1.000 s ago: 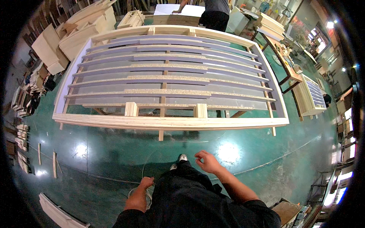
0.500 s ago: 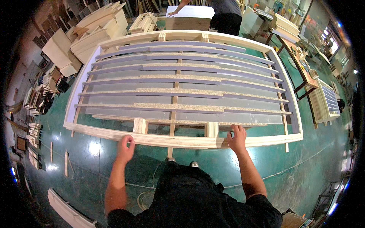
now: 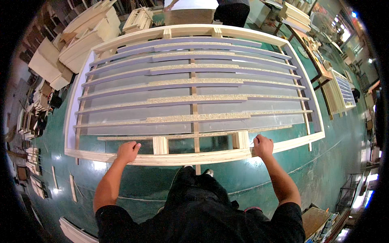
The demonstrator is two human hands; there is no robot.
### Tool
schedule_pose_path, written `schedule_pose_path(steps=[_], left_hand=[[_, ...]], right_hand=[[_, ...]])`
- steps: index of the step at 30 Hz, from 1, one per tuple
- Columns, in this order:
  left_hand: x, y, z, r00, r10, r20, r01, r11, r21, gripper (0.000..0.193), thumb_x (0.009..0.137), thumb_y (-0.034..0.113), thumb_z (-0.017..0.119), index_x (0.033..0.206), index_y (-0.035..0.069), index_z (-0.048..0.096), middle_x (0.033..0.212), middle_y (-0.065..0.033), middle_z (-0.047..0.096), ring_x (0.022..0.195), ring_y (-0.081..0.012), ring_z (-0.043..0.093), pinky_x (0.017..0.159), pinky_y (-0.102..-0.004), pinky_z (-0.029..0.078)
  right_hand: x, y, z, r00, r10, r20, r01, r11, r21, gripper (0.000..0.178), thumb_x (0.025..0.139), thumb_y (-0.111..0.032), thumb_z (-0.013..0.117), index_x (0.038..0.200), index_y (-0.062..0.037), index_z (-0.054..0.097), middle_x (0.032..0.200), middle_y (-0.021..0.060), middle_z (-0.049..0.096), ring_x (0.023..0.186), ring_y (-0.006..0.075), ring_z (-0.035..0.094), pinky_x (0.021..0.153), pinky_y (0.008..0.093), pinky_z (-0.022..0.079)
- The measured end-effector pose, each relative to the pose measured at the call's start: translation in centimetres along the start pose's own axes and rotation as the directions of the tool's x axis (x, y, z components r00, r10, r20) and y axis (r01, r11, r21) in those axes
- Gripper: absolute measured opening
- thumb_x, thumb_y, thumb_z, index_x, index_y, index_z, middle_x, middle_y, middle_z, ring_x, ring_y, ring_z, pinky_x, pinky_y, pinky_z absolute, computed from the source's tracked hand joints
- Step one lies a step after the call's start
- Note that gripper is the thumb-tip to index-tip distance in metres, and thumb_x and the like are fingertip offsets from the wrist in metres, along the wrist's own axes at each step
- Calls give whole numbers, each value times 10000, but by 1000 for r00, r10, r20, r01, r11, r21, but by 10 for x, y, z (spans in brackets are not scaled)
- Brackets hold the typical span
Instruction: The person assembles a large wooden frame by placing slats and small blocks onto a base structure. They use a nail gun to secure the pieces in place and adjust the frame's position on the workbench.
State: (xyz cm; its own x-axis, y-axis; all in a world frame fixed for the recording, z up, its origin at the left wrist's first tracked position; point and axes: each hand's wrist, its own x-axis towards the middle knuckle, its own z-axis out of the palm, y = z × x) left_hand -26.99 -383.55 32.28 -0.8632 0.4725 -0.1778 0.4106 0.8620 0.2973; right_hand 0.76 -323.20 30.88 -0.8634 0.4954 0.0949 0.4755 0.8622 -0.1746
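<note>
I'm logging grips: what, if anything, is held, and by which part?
The left hand and right hand are over the near rail of the wooden frame; whether they grip it cannot be told.

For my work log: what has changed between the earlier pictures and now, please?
The left hand and the right hand moved forward and apart, and are now curled over the near rail of the frame. The slats and near blocks stayed in place.

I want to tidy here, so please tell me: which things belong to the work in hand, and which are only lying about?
In the work:
wooden frame, with left hand and right hand at its near side
long strips within it

Apparently lying about:
thin sticks, left
white panel, lower left
stacked boards, upper right
</note>
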Motion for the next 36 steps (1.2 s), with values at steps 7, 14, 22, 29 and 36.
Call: schedule_pose_path(steps=[7,14,22,29,36], left_hand=[[-4,2,-5,995,-99,22,98,995,32,503,976,490,546,742,63,672,742,-199,666,755,-448,634,698,-568,487],[-4,-7,3,991,-133,-16,133,991,34,495,974,482,554,771,52,692,758,-208,670,769,-449,639,687,-548,489],[4,-43,25,994,65,-93,-61,997,49,514,1003,463,508,839,22,714,815,-244,684,779,-477,646,738,-536,509],[-60,32,-28,932,306,197,-337,929,154,525,756,315,826,1164,56,623,1169,-196,639,1097,-408,606,904,-523,474],[-54,9,-6,957,234,170,-273,923,271,651,657,226,900,1182,50,558,1163,-180,626,1116,-402,582,923,-504,473]], right_hand=[[-1,-1,2,999,25,23,-25,1000,-19,182,868,-286,607,830,-117,666,722,134,702,697,371,672,759,488,487],[0,-9,-1,996,80,33,-80,997,-1,221,859,-315,603,859,-106,672,745,160,708,765,390,692,785,532,509],[2,2,0,994,19,107,-26,998,65,439,913,-512,545,883,-103,702,825,157,718,806,399,678,767,528,514],[-40,17,-60,884,-357,302,400,912,-92,591,738,-498,825,1196,-192,610,1136,32,630,1149,278,571,979,471,392],[-47,14,-41,912,-323,252,365,919,-145,632,653,-389,882,1175,-186,590,1113,27,625,1134,271,595,938,482,425]])
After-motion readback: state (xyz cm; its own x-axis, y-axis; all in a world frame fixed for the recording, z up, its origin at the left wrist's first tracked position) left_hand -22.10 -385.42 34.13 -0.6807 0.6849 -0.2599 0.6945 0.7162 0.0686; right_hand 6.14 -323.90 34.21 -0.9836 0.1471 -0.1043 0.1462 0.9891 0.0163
